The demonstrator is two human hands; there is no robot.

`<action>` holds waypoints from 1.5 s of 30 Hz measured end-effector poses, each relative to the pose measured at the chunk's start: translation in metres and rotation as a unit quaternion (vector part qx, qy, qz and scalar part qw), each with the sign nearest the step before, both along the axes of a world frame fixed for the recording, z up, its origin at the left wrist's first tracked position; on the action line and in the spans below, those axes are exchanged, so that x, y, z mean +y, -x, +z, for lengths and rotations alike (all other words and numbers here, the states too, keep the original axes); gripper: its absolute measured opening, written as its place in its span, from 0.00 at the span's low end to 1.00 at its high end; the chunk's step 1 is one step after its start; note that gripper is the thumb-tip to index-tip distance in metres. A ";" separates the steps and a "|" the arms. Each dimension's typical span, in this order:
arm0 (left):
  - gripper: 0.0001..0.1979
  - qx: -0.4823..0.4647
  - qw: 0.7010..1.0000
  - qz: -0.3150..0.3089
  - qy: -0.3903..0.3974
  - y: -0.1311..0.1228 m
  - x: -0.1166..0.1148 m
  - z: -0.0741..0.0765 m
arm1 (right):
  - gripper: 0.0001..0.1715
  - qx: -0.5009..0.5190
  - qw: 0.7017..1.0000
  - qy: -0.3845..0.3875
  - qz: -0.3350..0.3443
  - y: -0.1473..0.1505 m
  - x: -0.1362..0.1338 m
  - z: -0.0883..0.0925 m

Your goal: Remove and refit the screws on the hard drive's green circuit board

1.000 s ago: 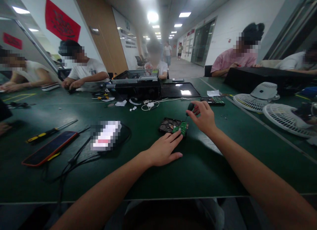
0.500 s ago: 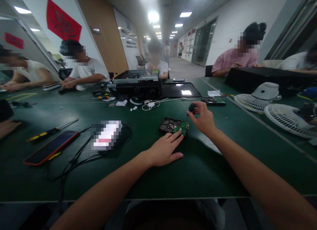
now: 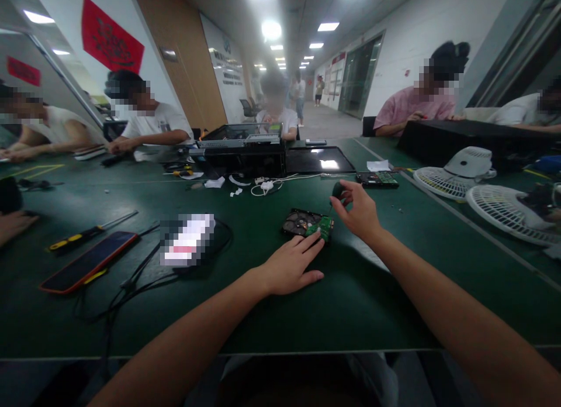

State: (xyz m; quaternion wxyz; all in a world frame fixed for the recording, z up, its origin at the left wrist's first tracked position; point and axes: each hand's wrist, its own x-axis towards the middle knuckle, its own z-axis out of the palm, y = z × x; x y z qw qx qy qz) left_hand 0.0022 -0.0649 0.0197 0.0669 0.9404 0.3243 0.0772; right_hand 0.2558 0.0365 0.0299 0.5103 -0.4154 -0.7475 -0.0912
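A hard drive (image 3: 299,221) with a green circuit board (image 3: 325,224) lies on the dark green table (image 3: 372,302). My left hand (image 3: 293,265) rests with outstretched fingers on the near edge of the drive and its board, thumb apart on the tabletop. Above the board's right side, my right hand (image 3: 357,207) pinches a small screwdriver (image 3: 337,189) by its dark handle. The screwdriver stands nearly upright, its thin shaft pointing down at the board's right edge. Whether the tip sits in a screw is too small to tell.
Left lie a yellow-black screwdriver (image 3: 76,239), an orange-edged phone (image 3: 90,261), a blurred-out device (image 3: 188,240) and black cables. Behind are a computer case (image 3: 241,155), a black panel (image 3: 319,159) and another drive (image 3: 377,179). White fan parts (image 3: 456,173) lie right. Several people sit around.
Both hands and the hard drive stay almost where they were. The right hand's fingers have shifted slightly on the screwdriver handle.
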 end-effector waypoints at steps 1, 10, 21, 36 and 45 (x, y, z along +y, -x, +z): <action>0.39 0.000 1.000 0.000 0.001 0.000 0.000 0.000 | 0.27 -0.004 1.000 0.000 0.000 0.000 -0.001 0.001; 0.40 -0.002 1.000 0.001 0.009 0.001 0.001 -0.001 | 0.27 0.017 1.000 0.014 -0.008 0.002 -0.001 -0.002; 0.40 -0.002 1.000 0.003 0.007 0.001 0.001 -0.001 | 0.26 0.008 1.000 0.010 -0.010 -0.001 0.003 -0.004; 0.40 -0.002 1.000 0.005 0.004 0.001 0.001 -0.001 | 0.25 -0.024 1.000 0.001 0.018 -0.001 -0.005 0.010; 0.40 -0.001 1.000 0.005 0.013 0.001 0.001 0.000 | 0.26 0.008 0.999 0.030 0.037 -0.004 -0.003 0.008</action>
